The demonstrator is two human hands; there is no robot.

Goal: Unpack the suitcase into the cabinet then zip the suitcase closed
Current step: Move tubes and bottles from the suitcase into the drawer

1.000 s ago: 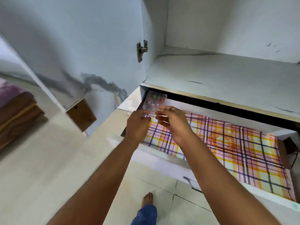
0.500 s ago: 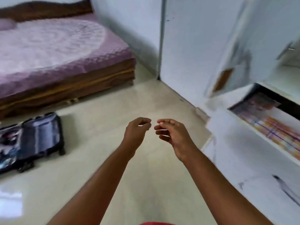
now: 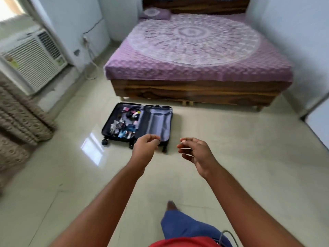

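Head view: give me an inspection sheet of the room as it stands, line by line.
Surface: glossy pale tiled floor, glare patch near the suitcase.
Job's things: suitcase lies open flat before the bed; left half holds headphones and small mixed items; right half looks empty. Cabinet not in view.
Clutter: nothing seen loose on the floor.
Hands: left hand and right hand both empty, fingers loosely curled, raised in front.
Cables: a cord hangs down the left wall to the floor.
Surroundings: bed with purple cover, air conditioner at left, curtain below it.
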